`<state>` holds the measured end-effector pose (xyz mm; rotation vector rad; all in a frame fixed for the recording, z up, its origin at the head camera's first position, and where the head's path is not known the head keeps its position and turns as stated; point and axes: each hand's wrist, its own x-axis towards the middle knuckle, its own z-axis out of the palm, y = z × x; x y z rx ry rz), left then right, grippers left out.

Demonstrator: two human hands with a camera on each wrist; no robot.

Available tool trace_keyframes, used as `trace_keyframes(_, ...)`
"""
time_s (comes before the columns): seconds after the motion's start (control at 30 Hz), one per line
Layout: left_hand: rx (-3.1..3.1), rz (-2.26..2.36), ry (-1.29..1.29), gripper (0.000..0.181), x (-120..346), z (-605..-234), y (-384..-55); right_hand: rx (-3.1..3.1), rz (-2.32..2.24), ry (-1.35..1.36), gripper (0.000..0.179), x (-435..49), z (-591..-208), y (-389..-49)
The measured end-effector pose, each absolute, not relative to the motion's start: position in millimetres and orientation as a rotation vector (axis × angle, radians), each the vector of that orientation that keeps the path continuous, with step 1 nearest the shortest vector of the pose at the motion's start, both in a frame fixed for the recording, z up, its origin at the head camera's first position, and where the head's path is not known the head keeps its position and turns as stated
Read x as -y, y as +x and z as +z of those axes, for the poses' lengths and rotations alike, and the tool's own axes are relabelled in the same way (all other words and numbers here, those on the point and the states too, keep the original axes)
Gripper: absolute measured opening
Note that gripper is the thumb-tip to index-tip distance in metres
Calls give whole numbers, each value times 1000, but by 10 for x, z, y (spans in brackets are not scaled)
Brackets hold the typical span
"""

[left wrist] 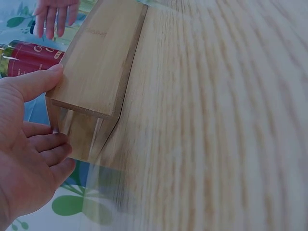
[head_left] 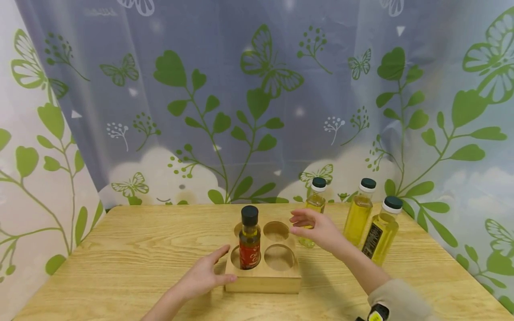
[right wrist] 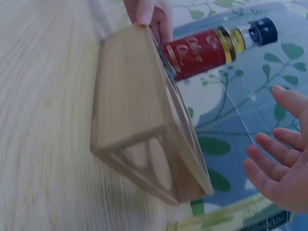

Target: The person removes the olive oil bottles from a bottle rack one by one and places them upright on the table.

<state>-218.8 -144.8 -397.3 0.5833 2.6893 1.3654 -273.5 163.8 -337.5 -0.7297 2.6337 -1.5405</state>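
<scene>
A wooden bottle holder with round holes in its top stands on the table. In its front left hole is an olive oil bottle with a red label and black cap, tilted slightly. My left hand grips the holder's left side, the thumb on its front upper edge and the fingers round the open end. My right hand hovers beyond the holder's right rear corner with loosely bent fingers, holding nothing. Just behind it stands a clear bottle of yellow oil, partly hidden by the hand.
Two more yellow oil bottles with dark green caps stand to the right, one farther back and one with a black label. A patterned curtain hangs behind the wooden table. My right forearm passes close before these bottles.
</scene>
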Motion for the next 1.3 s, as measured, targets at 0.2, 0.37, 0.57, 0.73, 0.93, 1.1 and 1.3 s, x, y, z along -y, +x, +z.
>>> trace_keyframes(0.2,-2684,1362,589,83,1450,-3975,-2199,-2571,-1523,-824,54,-1436,-3400,-2705)
trace_keyframes(0.37,-2690,1357,588,85,1444,-3976,-2197,-2519,-1496,-915,54,-1291,-3432,-2680)
trace_keyframes(0.57,-2695,1362,576,85,1438,-3983,-2198,-2434,-1496,-964,57,-1125,-3443,-2638)
trace_keyframes(0.73,-2677,1368,569,85,1443,-3995,-2215,-2409,-1477,-989,57,-1014,-3432,-2605)
trace_keyframes(0.93,-2648,1377,563,86,1457,-3999,-2233,-2412,-1478,-971,55,-927,-3474,-2610)
trace_keyframes(1.1,-2636,1388,563,86,1451,-3990,-2227,-2423,-1481,-934,58,-877,-3514,-2622)
trace_keyframes(1.3,-2624,1391,558,86,1452,-3988,-2234,-2539,-1432,-892,56,-824,-3543,-2622)
